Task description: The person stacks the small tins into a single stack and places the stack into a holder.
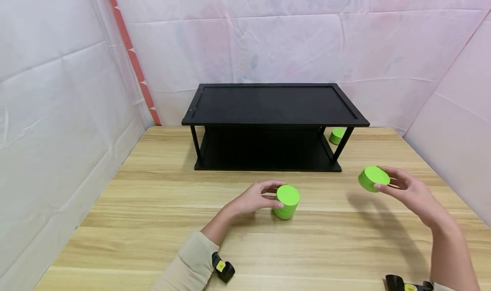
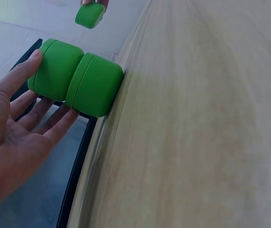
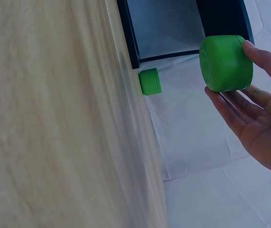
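Two round green lidded containers stand stacked on the wooden table in the head view. My left hand point(image 1: 258, 197) holds the upper container point(image 1: 287, 194) between thumb and fingers, its fingertips reaching down by the lower container point(image 2: 96, 86). In the left wrist view the thumb presses at the upper one's lid edge. To the right, my right hand point(image 1: 416, 195) pinches another green container point(image 1: 374, 179), raised above the table and slightly tilted. The right wrist view shows its thumb at the lid side and its fingers along the opposite side.
A black two-tier shelf point(image 1: 268, 105) stands at the back of the table point(image 1: 153, 223). Beyond its right end sits one more green container point(image 1: 337, 136), partly behind a post. White sheeting point(image 1: 69, 112) walls in the left, back and right sides.
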A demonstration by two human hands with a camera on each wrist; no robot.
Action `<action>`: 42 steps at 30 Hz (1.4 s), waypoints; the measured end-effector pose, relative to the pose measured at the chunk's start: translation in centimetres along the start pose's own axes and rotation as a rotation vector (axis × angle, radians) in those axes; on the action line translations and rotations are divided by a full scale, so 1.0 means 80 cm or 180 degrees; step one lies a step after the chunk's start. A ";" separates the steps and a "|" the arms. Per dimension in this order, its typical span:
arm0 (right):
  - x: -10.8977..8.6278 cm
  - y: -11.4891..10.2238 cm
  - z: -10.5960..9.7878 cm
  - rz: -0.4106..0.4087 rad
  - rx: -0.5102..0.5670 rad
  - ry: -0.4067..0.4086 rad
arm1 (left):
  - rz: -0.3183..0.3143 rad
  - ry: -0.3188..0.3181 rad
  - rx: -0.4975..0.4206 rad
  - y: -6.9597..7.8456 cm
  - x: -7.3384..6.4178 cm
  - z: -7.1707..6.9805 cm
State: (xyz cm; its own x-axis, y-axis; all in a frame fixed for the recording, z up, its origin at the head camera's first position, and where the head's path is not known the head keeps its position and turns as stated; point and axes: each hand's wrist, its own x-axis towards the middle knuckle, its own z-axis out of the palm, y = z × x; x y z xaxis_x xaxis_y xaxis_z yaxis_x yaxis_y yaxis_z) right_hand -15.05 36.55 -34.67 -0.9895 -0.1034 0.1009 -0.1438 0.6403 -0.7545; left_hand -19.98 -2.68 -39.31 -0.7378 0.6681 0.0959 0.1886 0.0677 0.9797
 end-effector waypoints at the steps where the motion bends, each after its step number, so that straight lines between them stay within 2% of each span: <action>1: 0.000 -0.001 0.001 -0.0012 0.0002 0.0002 | -0.0006 0.0002 -0.0002 0.000 0.000 0.000; 12: 0.006 -0.013 0.011 -0.0094 0.0146 -0.0051 | -0.0026 -0.0009 0.0013 -0.003 0.000 -0.001; 20: 0.007 -0.019 0.012 -0.0031 -0.0086 -0.0046 | -0.0044 -0.0013 0.0005 -0.003 0.000 0.000; 27: 0.010 -0.027 0.018 -0.0067 -0.0036 -0.0095 | -0.0084 -0.0032 0.0022 0.032 -0.011 0.002; 31: 0.012 -0.030 0.021 -0.0086 0.0000 -0.0135 | -0.0081 -0.0026 0.0031 0.033 -0.011 0.002; 36: 0.013 -0.034 0.025 -0.0129 0.0016 -0.0159 | -0.0099 -0.0020 0.0035 0.032 -0.011 0.001; 42: 0.013 -0.038 0.027 -0.0182 0.0055 -0.0146 | -0.0096 0.0010 -0.0016 0.007 -0.002 0.000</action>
State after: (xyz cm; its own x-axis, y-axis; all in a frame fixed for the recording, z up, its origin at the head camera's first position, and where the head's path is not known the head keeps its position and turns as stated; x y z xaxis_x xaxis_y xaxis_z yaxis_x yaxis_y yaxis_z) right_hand -15.63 32.83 -33.64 -0.9780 -0.1744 0.1145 -0.1993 0.6191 -0.7596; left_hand -19.75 -2.74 -38.79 -0.7452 0.6635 0.0669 0.1632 0.0841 0.9830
